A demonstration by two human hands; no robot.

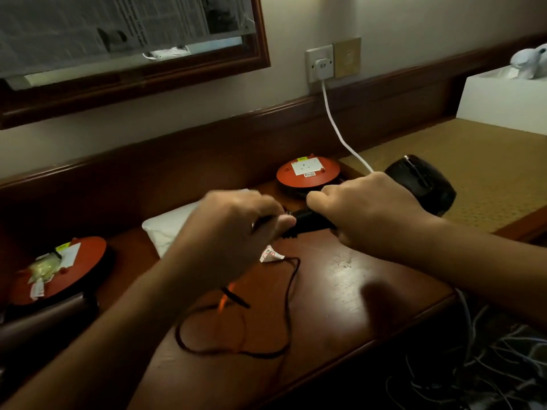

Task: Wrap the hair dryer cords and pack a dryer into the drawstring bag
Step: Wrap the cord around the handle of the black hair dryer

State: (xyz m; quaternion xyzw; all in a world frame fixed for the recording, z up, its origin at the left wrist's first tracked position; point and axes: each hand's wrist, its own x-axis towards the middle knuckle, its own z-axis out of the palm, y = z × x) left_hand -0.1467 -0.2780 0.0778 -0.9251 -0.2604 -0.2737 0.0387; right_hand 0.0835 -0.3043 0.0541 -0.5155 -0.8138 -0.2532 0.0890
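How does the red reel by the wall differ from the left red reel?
The wall reel shows a clean white socket plate; the left reel has crumpled wrapping on top. The wall reel sits just behind the right hand; the left reel lies well apart from it. Both are red and round.

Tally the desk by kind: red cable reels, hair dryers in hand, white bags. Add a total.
Red cable reels: 2
Hair dryers in hand: 1
White bags: 1
Total: 4
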